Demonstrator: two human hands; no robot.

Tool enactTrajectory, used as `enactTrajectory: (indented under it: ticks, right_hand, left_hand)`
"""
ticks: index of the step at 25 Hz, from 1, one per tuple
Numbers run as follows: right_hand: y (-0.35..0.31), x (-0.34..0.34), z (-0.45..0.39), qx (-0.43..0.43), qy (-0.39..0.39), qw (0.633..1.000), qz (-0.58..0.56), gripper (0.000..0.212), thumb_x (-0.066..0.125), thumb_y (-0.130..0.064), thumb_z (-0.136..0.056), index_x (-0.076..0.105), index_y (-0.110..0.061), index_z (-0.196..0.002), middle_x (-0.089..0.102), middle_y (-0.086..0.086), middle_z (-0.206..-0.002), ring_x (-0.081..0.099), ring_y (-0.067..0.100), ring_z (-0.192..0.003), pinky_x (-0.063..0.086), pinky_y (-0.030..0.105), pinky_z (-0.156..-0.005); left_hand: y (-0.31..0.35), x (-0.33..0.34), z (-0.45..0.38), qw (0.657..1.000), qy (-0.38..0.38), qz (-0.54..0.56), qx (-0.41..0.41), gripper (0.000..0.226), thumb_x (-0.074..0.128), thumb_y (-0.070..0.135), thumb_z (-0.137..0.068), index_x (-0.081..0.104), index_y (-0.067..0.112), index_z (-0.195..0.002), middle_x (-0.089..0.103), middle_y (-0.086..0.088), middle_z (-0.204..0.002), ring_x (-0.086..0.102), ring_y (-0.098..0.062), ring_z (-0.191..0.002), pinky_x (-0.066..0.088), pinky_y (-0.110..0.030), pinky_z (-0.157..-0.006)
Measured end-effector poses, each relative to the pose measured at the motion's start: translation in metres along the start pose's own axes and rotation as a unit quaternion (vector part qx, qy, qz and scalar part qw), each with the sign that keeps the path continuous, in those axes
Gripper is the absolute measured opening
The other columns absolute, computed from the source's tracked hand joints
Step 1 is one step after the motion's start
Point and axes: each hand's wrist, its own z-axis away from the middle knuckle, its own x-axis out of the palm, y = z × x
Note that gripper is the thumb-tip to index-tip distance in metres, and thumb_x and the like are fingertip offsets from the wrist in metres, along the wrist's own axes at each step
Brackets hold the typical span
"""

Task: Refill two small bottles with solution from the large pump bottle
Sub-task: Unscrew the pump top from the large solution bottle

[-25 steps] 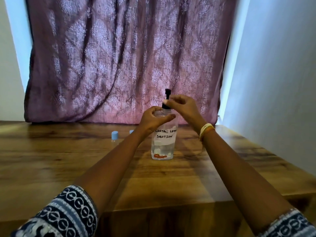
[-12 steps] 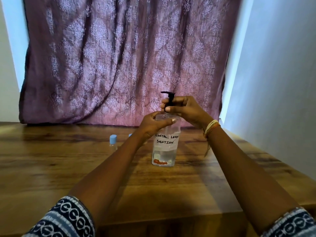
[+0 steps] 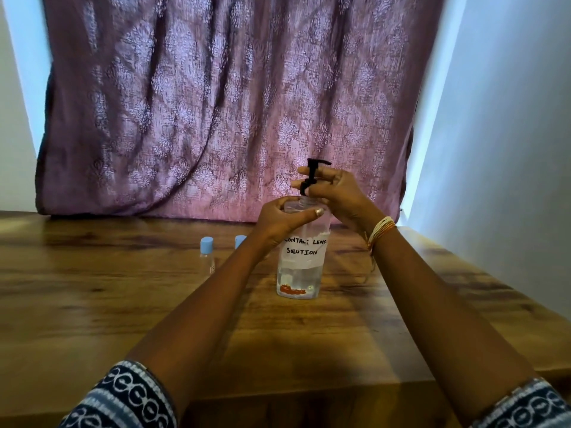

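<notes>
A large clear pump bottle labelled "contact lens solution" stands upright on the wooden table, about a third full. My left hand wraps around its shoulder. My right hand grips the black pump head at the neck, fingers curled around its stem. Two small clear bottles with blue caps stand behind and to the left: one is fully visible, the other shows only its cap behind my left forearm.
A purple patterned curtain hangs behind the table's far edge. A white wall runs along the right side. The table's near edge lies below my forearms.
My right hand has turned on the pump head, and the nozzle now points right instead of left. The pump seems slightly higher above the bottle neck. My left hand keeps its hold.
</notes>
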Motion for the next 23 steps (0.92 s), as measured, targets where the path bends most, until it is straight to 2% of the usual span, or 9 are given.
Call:
enactTrajectory:
  ticks: [2,6,8,11,13,16,18,20,23]
  right_hand:
    - [-0.003,0.000,-0.002,-0.003,-0.010,0.999,0.041,0.043,0.067,0.006,-0.082,0.058,0.002,-0.123,0.070,0.012,-0.101,0.071,0.023,-0.093,0.060,0.033,-0.082]
    - [0.002,0.004,-0.003,-0.014,0.082,0.985,0.149,0.070,0.090,-0.016,-0.062,0.058,-0.005,-0.123,0.071,0.019,-0.098,0.071,0.027,-0.089,0.061,0.039,-0.082]
    - [0.003,0.006,0.000,-0.008,0.084,0.993,0.084,0.059,0.083,-0.004,-0.069,0.059,-0.003,-0.123,0.070,0.023,-0.099,0.071,0.031,-0.088,0.060,0.046,-0.084]
    - [-0.001,0.006,0.002,0.006,-0.016,1.000,-0.010,0.042,0.063,0.011,-0.082,0.057,0.000,-0.123,0.070,0.019,-0.102,0.071,0.025,-0.093,0.060,0.037,-0.081]
    - [-0.003,0.008,0.002,0.010,-0.033,0.999,0.012,0.047,0.070,0.003,-0.081,0.054,-0.002,-0.126,0.070,0.018,-0.104,0.071,0.026,-0.097,0.060,0.037,-0.083]
    - [0.000,0.015,0.005,-0.006,0.049,0.992,0.112,0.069,0.087,-0.017,-0.066,0.054,-0.010,-0.126,0.068,0.015,-0.089,0.070,0.026,-0.083,0.059,0.039,-0.078]
    - [0.002,0.019,0.009,-0.009,0.059,0.996,0.061,0.059,0.082,-0.006,-0.071,0.055,-0.011,-0.123,0.068,0.021,-0.090,0.069,0.028,-0.078,0.059,0.040,-0.078]
    - [0.000,0.021,0.014,-0.002,0.008,1.000,-0.017,0.052,0.073,0.000,-0.076,0.054,-0.010,-0.124,0.068,0.029,-0.108,0.069,0.035,-0.094,0.057,0.046,-0.088]
    - [-0.004,0.027,0.016,-0.013,-0.017,1.000,0.010,0.052,0.074,-0.002,-0.078,0.052,-0.009,-0.125,0.070,0.014,-0.100,0.068,0.031,-0.096,0.056,0.043,-0.091]
  left_hand:
    - [0.000,-0.001,0.001,1.000,-0.001,0.003,0.008,0.029,0.080,0.019,-0.075,0.069,0.011,-0.101,0.075,-0.010,-0.100,0.072,-0.021,-0.090,0.059,-0.029,-0.077]
    - [0.003,-0.002,0.005,1.000,-0.018,0.007,0.016,0.024,0.079,0.018,-0.076,0.070,0.016,-0.099,0.075,-0.005,-0.096,0.073,-0.011,-0.083,0.057,-0.020,-0.069]
    - [0.005,-0.002,0.007,1.000,-0.016,0.005,0.016,0.030,0.079,0.016,-0.076,0.070,0.010,-0.104,0.075,-0.008,-0.098,0.072,-0.010,-0.080,0.056,-0.017,-0.066]
    - [0.008,-0.007,0.009,1.000,-0.016,0.002,0.011,0.030,0.079,0.015,-0.075,0.070,0.009,-0.103,0.075,-0.009,-0.099,0.071,-0.011,-0.081,0.056,-0.018,-0.067]
    - [0.009,-0.013,0.009,1.000,-0.024,-0.009,0.012,0.027,0.079,0.018,-0.076,0.070,0.013,-0.101,0.075,-0.008,-0.101,0.072,-0.014,-0.086,0.058,-0.023,-0.072]
    - [0.009,-0.021,0.012,0.999,-0.031,-0.023,0.015,0.024,0.079,0.021,-0.075,0.071,0.018,-0.098,0.075,-0.008,-0.103,0.073,-0.021,-0.094,0.059,-0.031,-0.081]
    - [0.009,-0.024,0.013,0.999,-0.027,-0.015,0.012,0.032,0.081,0.020,-0.073,0.072,0.011,-0.103,0.075,-0.010,-0.104,0.073,-0.024,-0.096,0.058,-0.036,-0.084]
    - [0.009,-0.026,0.016,1.000,-0.022,-0.015,0.011,0.038,0.081,0.019,-0.072,0.070,0.008,-0.107,0.075,-0.011,-0.105,0.072,-0.025,-0.097,0.058,-0.038,-0.086]
    - [0.011,-0.031,0.018,0.999,-0.022,-0.024,0.014,0.039,0.081,0.021,-0.072,0.071,0.010,-0.107,0.076,-0.010,-0.104,0.072,-0.023,-0.097,0.058,-0.039,-0.087]
